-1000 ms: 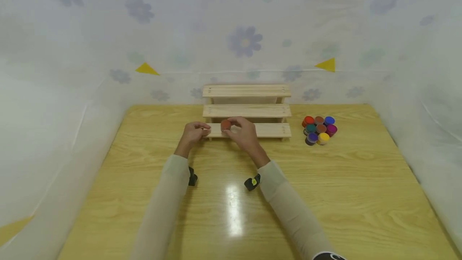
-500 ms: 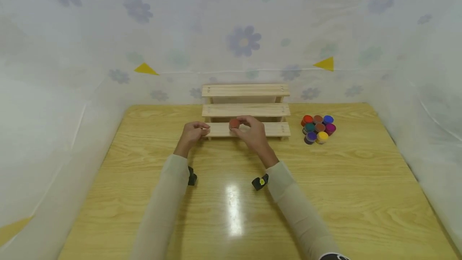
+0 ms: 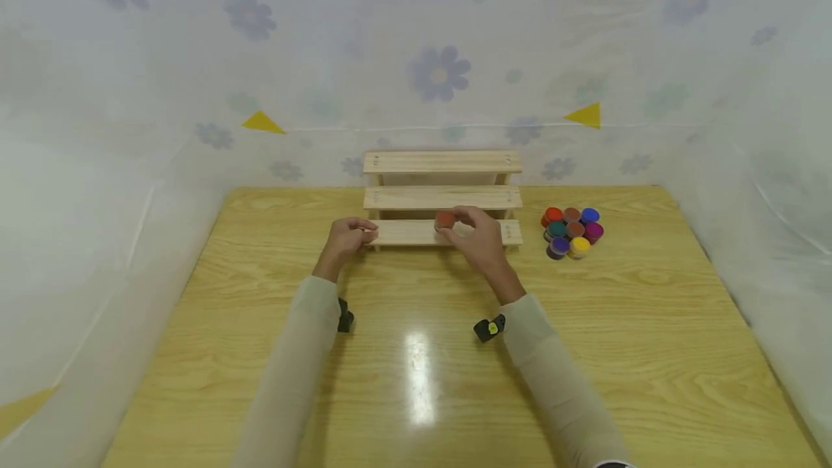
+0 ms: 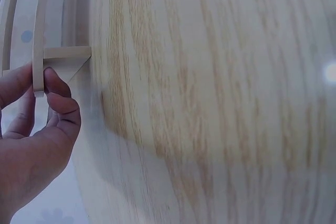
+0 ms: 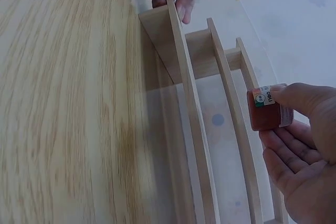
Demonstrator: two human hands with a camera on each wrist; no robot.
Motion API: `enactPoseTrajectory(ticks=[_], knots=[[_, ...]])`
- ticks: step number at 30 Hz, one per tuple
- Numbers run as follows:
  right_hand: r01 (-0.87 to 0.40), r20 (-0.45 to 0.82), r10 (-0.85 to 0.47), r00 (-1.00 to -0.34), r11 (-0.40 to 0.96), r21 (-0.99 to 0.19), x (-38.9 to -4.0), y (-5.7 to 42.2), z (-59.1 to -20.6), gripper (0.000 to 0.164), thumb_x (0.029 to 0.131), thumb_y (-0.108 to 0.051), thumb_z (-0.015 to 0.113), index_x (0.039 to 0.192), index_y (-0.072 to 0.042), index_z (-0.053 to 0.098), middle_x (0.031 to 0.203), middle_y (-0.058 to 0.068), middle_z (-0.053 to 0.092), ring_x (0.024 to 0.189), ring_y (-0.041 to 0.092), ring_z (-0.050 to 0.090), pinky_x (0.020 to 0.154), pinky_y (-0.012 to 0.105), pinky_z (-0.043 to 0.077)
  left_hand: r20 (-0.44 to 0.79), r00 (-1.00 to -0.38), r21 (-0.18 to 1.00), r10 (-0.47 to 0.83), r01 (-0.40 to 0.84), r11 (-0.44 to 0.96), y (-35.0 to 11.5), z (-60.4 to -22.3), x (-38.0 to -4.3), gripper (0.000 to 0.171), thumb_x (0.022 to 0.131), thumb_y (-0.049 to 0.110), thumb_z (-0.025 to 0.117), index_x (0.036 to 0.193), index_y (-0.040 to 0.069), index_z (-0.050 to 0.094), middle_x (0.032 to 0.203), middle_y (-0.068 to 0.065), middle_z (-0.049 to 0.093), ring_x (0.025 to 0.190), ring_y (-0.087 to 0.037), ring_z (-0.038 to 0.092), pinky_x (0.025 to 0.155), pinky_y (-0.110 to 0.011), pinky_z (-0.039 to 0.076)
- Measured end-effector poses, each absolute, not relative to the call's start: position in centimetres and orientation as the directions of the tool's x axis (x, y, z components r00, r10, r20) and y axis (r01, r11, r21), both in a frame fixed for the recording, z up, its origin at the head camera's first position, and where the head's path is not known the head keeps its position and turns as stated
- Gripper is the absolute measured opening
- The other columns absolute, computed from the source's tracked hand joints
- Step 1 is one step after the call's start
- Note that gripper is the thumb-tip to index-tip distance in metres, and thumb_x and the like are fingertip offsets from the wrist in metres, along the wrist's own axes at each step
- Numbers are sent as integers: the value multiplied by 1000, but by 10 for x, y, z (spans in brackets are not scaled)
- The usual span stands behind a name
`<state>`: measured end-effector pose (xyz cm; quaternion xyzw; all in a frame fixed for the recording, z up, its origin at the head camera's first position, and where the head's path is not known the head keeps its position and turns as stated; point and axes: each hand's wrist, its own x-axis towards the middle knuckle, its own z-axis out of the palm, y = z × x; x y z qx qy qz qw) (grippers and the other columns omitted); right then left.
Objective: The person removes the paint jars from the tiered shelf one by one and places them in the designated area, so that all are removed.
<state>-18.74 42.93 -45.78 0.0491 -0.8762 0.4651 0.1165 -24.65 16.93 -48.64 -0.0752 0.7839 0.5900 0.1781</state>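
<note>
My right hand [image 3: 479,240] pinches a small jar of reddish-brown paint [image 3: 445,220] above the lowest step of a three-step wooden rack [image 3: 406,232]. In the right wrist view the paint jar [image 5: 265,108] shows a printed label and sits between thumb and fingers, apart from the steps. My left hand [image 3: 346,243] grips the left end of that lowest step. From the left wrist view, the thumb and fingers of the left hand [image 4: 42,129] pinch the board's edge from both sides.
Several paint jars [image 3: 573,232] in red, brown, blue, green, purple and yellow stand grouped on the wooden table [image 3: 637,323], right of the rack. Behind the table hangs a flowered sheet [image 3: 312,78] with yellow triangles on it.
My right hand has moved to the right along the lowest step, carrying the reddish-brown paint jar. The left hand keeps its grip on the left end of the rack.
</note>
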Motion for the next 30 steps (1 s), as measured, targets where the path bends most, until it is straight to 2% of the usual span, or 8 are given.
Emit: enactPoseTrajectory(ticks=[4,13,18,25,30], knots=[[-188,255,38,-966,572,-798,-185,439,-458,41,80,-23,77,115,-5,65,113,15,66,104,32,64,90,47,50,-364,-926,900,102,-321,293,168,-485,-247,20,89,10,65,107,1,67,60,5,48,53,-11,36,61,-31,42],[-226,303,36,-952,584,-780,-179,458,-461,38,80,-18,77,112,-2,64,110,17,66,103,33,64,90,48,50,-364,-926,903,100,-324,282,168,-485,-248,20,88,10,65,106,1,67,64,7,52,52,-10,37,59,-29,41],[-219,308,42,-951,612,-760,-177,468,-459,41,81,-20,76,115,-1,63,112,19,65,103,36,63,89,49,50,-362,-927,903,96,-323,284,168,-486,-247,20,88,10,66,106,1,67,81,5,58,60,-12,43,62,-29,43],[-239,341,44,-939,629,-740,-174,486,-455,40,82,-18,75,115,0,63,112,19,64,104,35,61,91,50,48,-361,-927,908,100,-326,262,169,-487,-247,20,89,9,65,107,1,66,78,3,58,54,-10,37,59,-28,40],[-258,389,51,-920,669,-697,-174,499,-453,38,81,-17,75,113,-1,64,110,20,66,101,36,63,88,51,49,-358,-928,909,106,-320,268,170,-488,-248,22,89,10,65,108,0,66,101,-7,62,62,-12,43,63,-29,43]])
